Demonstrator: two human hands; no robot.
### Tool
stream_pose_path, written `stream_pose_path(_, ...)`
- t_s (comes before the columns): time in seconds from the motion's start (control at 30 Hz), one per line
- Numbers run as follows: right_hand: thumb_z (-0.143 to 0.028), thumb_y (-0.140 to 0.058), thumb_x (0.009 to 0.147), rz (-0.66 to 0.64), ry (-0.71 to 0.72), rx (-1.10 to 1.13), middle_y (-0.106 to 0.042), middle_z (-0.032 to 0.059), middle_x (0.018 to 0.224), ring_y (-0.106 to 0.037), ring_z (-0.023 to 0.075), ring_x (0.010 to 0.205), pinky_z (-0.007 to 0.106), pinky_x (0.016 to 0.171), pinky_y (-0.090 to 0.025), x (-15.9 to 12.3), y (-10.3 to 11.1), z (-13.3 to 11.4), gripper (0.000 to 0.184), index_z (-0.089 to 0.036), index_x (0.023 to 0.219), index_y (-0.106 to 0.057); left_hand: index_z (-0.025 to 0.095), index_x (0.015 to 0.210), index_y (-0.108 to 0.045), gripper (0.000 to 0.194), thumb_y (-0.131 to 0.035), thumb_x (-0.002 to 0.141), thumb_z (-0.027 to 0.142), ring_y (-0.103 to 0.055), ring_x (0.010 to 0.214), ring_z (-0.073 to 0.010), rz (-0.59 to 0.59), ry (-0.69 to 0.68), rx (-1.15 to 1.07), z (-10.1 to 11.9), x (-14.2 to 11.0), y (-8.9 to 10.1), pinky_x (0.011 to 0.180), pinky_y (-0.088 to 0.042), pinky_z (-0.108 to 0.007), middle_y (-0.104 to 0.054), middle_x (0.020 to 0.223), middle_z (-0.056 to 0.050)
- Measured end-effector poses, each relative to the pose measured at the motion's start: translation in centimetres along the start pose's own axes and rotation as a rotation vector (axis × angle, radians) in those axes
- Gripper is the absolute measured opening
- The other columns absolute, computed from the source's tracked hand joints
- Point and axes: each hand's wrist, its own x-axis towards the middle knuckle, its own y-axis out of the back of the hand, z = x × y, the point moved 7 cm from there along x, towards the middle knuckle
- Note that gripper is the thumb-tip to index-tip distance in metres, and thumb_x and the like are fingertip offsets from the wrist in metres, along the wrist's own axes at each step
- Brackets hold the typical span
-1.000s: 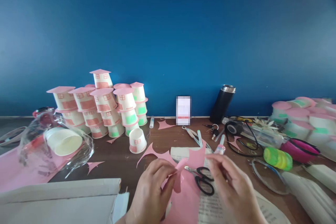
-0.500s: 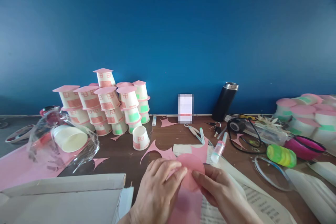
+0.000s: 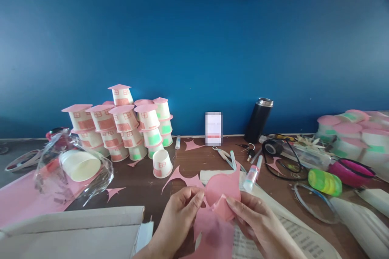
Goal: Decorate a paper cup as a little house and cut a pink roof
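Observation:
My right hand pinches a pink paper circle at its right edge. A pointed flap of the paper is folded up at its lower side. Just left of the circle, my left hand has thumb and forefinger pressed together at the circle's edge; whatever is between them is hidden. Beneath both hands lie pink paper offcuts and a printed sheet. Nearest beyond my left hand stands an upside-down paper cup with a drawn window and no paper on top.
Stacked paper cups with pink roofs stand at the back left. A bagged cup stack and a cardboard box lie left. Glue stick, compass, keys, black bottle and green container are right.
My left fingers have drawn back from the circle's face to its left edge. A pointed flap now shows folded up on the paper. The head view has tilted slightly upward.

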Motion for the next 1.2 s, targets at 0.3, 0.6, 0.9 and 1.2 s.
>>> stream_pose_path(0.3, -0.059, -0.068, 0.076, -0.057, 0.029, -0.071, -0.044, -0.0038, 0.056, -0.027, 0.0072, 0.050, 0.023, 0.046, -0.023, 0.1, -0.5, 0.0, 0.046, -0.014, 0.079, -0.070, 0.017, 0.075, -0.065, 0.030, -0.059, 0.086, 0.044, -0.029, 0.045, -0.0068, -0.069, 0.022, -0.029, -0.4, 0.3, -0.3, 0.044, -0.018, -0.022, -0.035, 0.047, 0.009)
stream_pose_path(0.6, -0.057, -0.064, 0.081, -0.050, 0.006, -0.164, -0.034, -0.0071, 0.056, -0.016, 0.0047, 0.048, 0.024, 0.045, -0.008, 0.4, 0.2, 0.6, 0.044, -0.014, 0.079, -0.063, 0.017, 0.077, -0.067, 0.026, -0.062, 0.083, 0.042, -0.024, 0.044, -0.0059, -0.063, 0.075, -0.043, -0.1, 0.0, -0.6, 0.043, -0.016, -0.021, -0.032, 0.047, 0.009)
stream_pose_path(0.9, -0.062, -0.070, 0.072, -0.010, -0.015, -0.201, -0.030, -0.0094, 0.048, -0.015, 0.0046, 0.043, 0.024, 0.041, -0.011, 0.8, 0.6, 0.9, 0.048, -0.015, 0.076, -0.067, 0.017, 0.073, -0.068, 0.031, -0.065, 0.080, 0.047, -0.032, 0.045, -0.0059, -0.055, 0.071, -0.049, 0.1, -0.2, -0.6, 0.043, -0.025, -0.019, -0.044, 0.053, 0.005)
stream_pose_path(1.2, -0.061, -0.069, 0.074, 0.010, 0.015, -0.221, -0.035, -0.0074, 0.054, -0.018, 0.0048, 0.046, 0.024, 0.043, -0.011, 0.7, 0.4, 0.5, 0.046, -0.015, 0.072, -0.061, 0.016, 0.074, -0.064, 0.034, -0.061, 0.083, 0.048, -0.034, 0.041, -0.0058, -0.091, 0.076, -0.060, 0.3, -0.2, -1.0, 0.042, -0.024, -0.019, -0.042, 0.046, 0.007)
